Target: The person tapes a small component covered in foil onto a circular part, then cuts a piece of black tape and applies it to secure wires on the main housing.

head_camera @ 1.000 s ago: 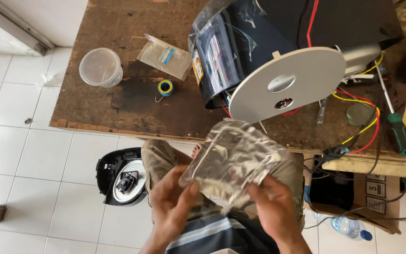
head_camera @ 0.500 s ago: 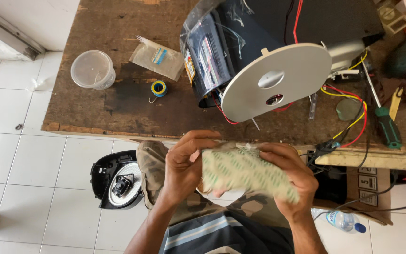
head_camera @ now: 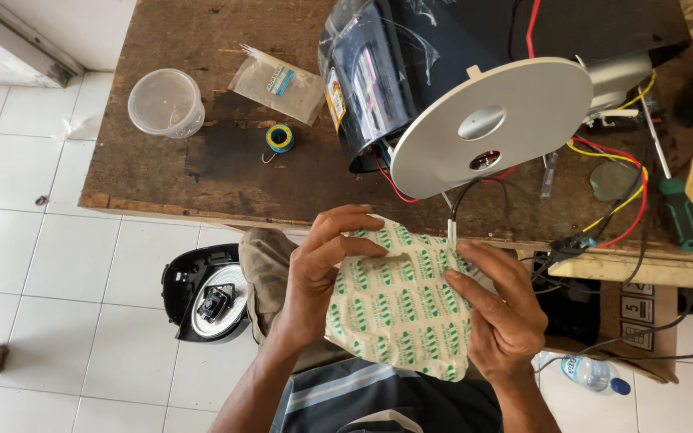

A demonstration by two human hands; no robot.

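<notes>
A green-printed backing sheet (head_camera: 399, 309) is being gripped at both edges by the left hand (head_camera: 318, 273) and right hand (head_camera: 503, 317), just below the wooden workbench (head_camera: 202, 168)

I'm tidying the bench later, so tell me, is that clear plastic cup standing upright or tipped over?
Upright. The clear plastic cup stands on the wooden table with its round mouth facing up.

Sheet (head_camera: 399, 309) between both hands, workbench (head_camera: 202, 172) beyond, cup (head_camera: 165, 103) left
</notes>
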